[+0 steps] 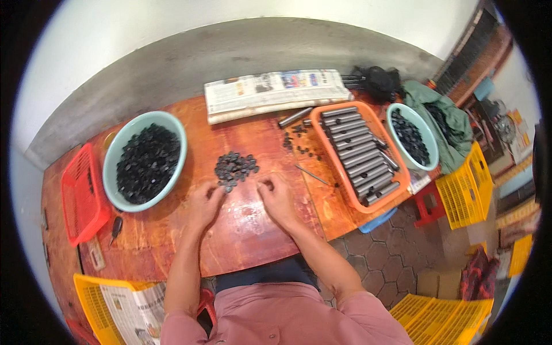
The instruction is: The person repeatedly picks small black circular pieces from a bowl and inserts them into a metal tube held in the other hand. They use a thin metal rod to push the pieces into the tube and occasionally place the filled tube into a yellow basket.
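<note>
A loose pile of small dark round pieces [234,168] lies on the reddish wooden table in front of me. My left hand [207,202] is at the pile's near left edge, its fingers drawn together beside the closest pieces. Just right of the pile, my right hand [277,200] rests low over the table with thumb and fingers curled in a pinch. Whatever either hand may hold is too small or hidden to make out. Left of the pile stands a pale green basin [183,167] full of similar black pieces.
An orange tray [404,167] of dark metal tubes stands at right, beside a smaller basin [432,158] of black pieces. Behind the pile lie folded newspapers [276,92]. A thin rod [311,174], a red basket [72,225] and a black-handled tool [117,227] also occupy the table.
</note>
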Tool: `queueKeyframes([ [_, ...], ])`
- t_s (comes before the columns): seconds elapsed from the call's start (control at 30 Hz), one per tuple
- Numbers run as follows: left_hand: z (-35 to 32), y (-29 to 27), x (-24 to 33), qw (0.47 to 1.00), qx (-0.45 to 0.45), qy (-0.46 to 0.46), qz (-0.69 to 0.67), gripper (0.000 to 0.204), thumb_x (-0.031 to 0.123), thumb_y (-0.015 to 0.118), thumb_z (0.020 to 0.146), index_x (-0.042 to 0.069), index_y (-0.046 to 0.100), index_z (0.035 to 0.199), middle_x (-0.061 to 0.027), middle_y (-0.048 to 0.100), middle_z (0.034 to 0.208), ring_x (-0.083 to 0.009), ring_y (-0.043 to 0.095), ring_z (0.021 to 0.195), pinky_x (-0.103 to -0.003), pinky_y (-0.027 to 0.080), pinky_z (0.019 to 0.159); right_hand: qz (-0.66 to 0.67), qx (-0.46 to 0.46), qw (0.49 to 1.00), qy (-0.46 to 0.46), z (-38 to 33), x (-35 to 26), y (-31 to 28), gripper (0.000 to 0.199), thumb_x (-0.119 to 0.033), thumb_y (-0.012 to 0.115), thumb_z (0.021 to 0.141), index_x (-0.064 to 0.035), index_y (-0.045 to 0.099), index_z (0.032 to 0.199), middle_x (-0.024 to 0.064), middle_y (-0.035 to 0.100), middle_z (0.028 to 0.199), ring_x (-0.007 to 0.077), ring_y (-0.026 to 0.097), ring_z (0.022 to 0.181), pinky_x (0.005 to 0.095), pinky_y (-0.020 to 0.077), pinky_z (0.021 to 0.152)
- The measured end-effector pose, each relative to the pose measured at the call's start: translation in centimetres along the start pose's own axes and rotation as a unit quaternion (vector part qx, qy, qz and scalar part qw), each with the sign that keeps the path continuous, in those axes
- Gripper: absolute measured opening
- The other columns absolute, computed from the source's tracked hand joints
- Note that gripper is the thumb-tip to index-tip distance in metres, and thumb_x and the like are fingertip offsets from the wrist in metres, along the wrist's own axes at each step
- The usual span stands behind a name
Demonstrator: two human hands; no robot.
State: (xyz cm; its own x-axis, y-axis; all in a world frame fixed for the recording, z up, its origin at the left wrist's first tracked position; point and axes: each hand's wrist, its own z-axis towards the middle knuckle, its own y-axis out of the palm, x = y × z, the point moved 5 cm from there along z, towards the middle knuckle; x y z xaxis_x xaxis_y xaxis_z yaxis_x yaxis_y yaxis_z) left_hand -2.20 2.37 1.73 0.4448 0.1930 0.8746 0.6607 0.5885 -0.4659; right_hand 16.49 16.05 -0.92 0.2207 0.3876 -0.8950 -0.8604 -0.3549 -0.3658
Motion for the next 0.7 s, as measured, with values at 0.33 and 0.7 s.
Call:
queueKeyframes([
  [0.33, 0.1, -0.1, -4.0, 0.979, 0.018, -0.032, -0.201, 0.013, 0.010, 0.069, 0.100, -0.003, 0.069, 0.097, -0.0017, 0.069, 0.091, -0.0084, 0.062, 0.083, -0.026, 0.050, 0.073, -0.267, 0.076, 0.956, -0.093, 3.0, -8.1, -17.7, 0.013, -0.014, 0.069, 0.091, -0.0027, 0.073, 0.096, 0.0155, 0.074, 0.094, 0.0351, 0.070, 0.084, 0.0439, 0.0556, 0.078],
  [0.7, 0.3, 0.5, -4.1, 0.987, -0.004, -0.008, -0.160, 0.014, 0.008, 0.069, 0.099, -0.004, 0.069, 0.094, -0.0036, 0.069, 0.090, -0.0111, 0.062, 0.084, -0.028, 0.050, 0.077, -0.534, 0.081, 0.830, 0.139, 1.6, 0.6, -33.2, 0.030, -0.031, 0.066, 0.092, -0.0045, 0.080, 0.097, 0.0255, 0.075, 0.089, 0.0438, 0.073, 0.092, 0.0549, 0.0531, 0.090],
])
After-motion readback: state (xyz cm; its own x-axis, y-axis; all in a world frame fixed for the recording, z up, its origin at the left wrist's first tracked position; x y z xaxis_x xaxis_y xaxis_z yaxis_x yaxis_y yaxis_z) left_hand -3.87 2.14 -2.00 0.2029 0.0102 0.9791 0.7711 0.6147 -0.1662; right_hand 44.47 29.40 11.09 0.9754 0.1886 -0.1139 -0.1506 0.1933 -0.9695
